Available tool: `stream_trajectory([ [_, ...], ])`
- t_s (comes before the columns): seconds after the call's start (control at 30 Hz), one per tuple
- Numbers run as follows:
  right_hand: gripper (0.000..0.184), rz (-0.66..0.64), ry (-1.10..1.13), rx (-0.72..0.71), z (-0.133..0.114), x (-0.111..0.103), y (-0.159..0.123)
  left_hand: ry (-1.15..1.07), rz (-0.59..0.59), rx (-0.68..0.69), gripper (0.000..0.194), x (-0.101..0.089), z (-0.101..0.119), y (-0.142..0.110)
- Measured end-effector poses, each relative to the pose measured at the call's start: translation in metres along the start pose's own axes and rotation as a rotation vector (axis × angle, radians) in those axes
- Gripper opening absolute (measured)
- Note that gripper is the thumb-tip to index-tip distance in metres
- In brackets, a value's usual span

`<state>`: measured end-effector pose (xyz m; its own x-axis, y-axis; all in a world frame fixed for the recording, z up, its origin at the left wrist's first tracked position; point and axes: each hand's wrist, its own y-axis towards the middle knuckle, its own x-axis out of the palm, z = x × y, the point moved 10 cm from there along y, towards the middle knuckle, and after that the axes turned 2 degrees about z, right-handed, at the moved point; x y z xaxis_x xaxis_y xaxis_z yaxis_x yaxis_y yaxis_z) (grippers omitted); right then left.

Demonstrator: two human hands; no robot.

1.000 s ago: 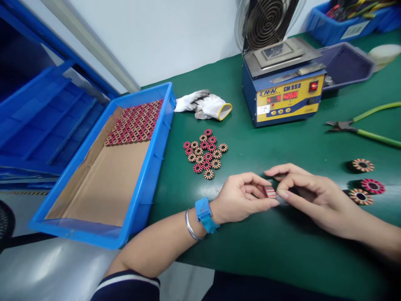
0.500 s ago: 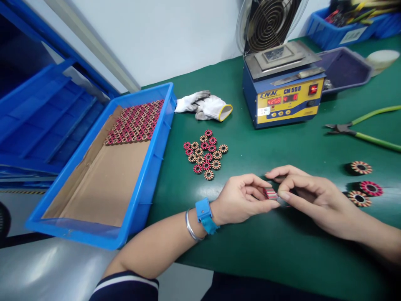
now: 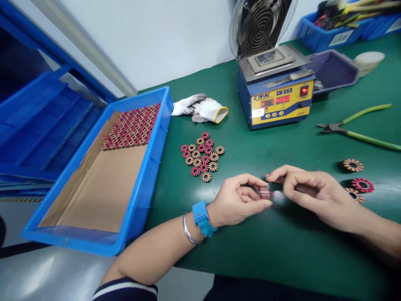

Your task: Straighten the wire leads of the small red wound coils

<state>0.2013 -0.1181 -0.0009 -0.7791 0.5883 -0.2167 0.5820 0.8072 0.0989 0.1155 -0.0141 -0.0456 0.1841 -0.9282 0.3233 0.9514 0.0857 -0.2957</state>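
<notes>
Both hands have slid a little to the left since the earlier picture, and the small coil ring (image 3: 265, 192) has gone with them. The left hand (image 3: 238, 200) pinches the ring on its edge, its grip clamped on it between thumb and fingers. The right hand (image 3: 313, 190) meets the ring from the other side, its fingertips (image 3: 286, 193) pressed close at the ring's end. A blurry grey bit (image 3: 278, 199) sits right there; what it is cannot be told. Whether the right grip is closed on anything cannot be told either. The ring is held just above the green table (image 3: 282, 251), in front of the person.

A bunch of the same rings (image 3: 202, 156) lies on the table, near the left hand. Three more rings (image 3: 355, 177) lie just past the right hand. A blue tray (image 3: 147, 184) with rows of rings stands on the left. White gloves (image 3: 202, 109), a blue and yellow machine (image 3: 275, 94) and green pliers (image 3: 354, 127) lie farther back.
</notes>
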Motion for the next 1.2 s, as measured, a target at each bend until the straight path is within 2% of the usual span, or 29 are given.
stream_trajectory([
  [0.13,0.045,0.072,0.079,0.095,0.01,-0.009,0.002,0.018,-0.024,0.075,0.049,0.0,0.009,-0.002],
  [0.23,0.037,0.0,0.031,0.111,0.008,0.002,0.003,0.033,-0.043,0.152,0.037,0.002,0.017,-0.004],
  [0.4,0.019,-0.081,-0.009,0.024,-0.005,0.015,0.002,0.064,-0.043,0.243,0.028,0.004,0.026,-0.004],
  [0.67,0.022,-0.105,0.036,-0.018,-0.009,0.016,0.001,0.099,0.002,0.195,0.034,0.0,0.024,-0.003],
  [0.9,0.01,-0.066,-0.035,-0.06,-0.009,0.019,0.0,0.066,0.003,0.199,0.032,-0.001,0.021,-0.003],
  [1.03,0.019,-0.066,-0.019,-0.027,-0.01,0.018,0.001,0.132,-0.023,0.219,0.032,0.002,0.022,-0.005],
  [1.2,0.033,0.012,0.16,0.053,-0.004,0.0,0.004,0.213,0.028,0.178,0.041,-0.003,0.017,-0.005],
])
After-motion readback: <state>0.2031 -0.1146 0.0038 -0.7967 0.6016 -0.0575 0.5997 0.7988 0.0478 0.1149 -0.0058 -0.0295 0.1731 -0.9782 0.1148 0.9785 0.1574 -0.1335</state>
